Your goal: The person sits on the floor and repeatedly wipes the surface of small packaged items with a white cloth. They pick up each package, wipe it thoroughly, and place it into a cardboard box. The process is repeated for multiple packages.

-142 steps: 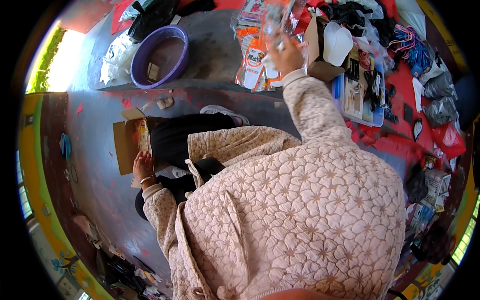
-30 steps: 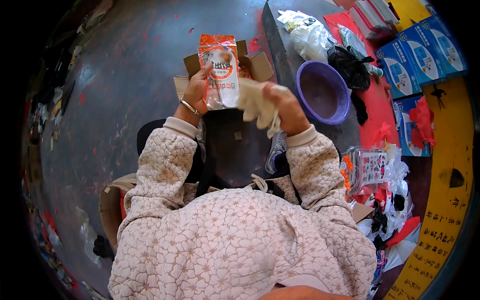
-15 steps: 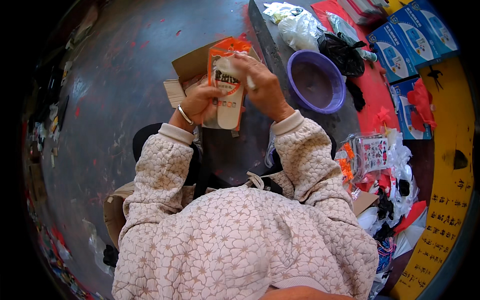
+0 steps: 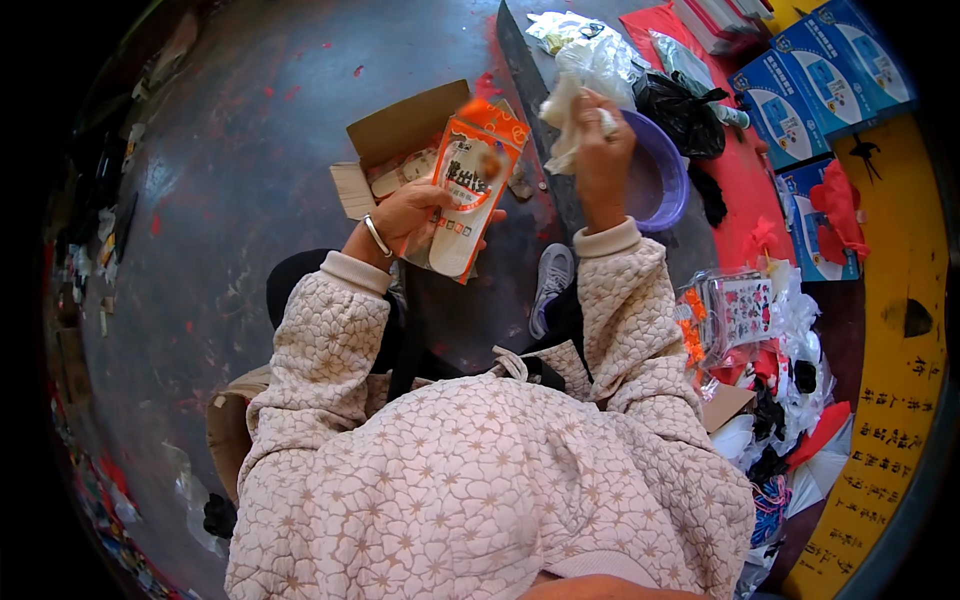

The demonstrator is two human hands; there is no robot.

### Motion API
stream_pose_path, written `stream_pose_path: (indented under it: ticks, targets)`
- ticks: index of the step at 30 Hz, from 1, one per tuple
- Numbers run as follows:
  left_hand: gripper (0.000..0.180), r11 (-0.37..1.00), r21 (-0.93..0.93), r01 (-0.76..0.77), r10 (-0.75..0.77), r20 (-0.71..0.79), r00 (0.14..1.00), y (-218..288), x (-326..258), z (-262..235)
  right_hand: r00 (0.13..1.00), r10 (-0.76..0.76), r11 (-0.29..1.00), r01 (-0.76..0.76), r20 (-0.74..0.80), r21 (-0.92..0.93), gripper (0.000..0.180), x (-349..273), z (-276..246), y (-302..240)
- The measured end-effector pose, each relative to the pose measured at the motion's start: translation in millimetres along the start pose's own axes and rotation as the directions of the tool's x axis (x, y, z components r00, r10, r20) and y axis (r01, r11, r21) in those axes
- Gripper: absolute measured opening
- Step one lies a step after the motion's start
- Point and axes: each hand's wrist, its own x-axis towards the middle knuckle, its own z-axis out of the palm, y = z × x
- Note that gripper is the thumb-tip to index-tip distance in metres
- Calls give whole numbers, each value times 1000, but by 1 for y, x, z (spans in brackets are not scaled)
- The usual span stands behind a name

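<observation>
My left hand (image 4: 415, 215), with a metal bangle on its wrist, holds an orange and white flat packet (image 4: 470, 195) upright in front of me. An open cardboard box (image 4: 400, 140) lies on the grey floor just behind the packet. My right hand (image 4: 600, 150) is raised further right, closed on a crumpled white piece of plastic or cloth (image 4: 562, 118), above the rim of a purple basin (image 4: 662, 180). Quilted beige sleeves cover both my arms.
Blue boxes (image 4: 825, 75) and a red sheet (image 4: 745, 200) lie at the right. White and black plastic bags (image 4: 640, 70) sit behind the basin. Small packaged goods (image 4: 740, 310) pile up at my right side. A grey shoe (image 4: 552, 280) shows below the packet.
My right hand has left the packet and lifted to the right over the basin, holding the white piece. My left hand alone now holds the packet, slightly lower.
</observation>
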Motion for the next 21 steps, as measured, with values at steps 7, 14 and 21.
stream_pose_path:
  ticks: [7, 14, 21]
  targets:
    - [41, 928, 373, -12, 11, 6, 1000, -15, -3, 5, 793, -411, 371, 596, 449, -712, 10, 10, 13, 36]
    - [44, 874, -323, -362, 336, -135, 932, 9, 11, -29, 929, 353, 889, -295, -112, 351, 19, 40, -40, 41]
    - [40, 770, -432, -470, 492, -68, 868, 11, 9, -21, 636, 620, 592, -764, 459, 258, 35, -14, 11, 60]
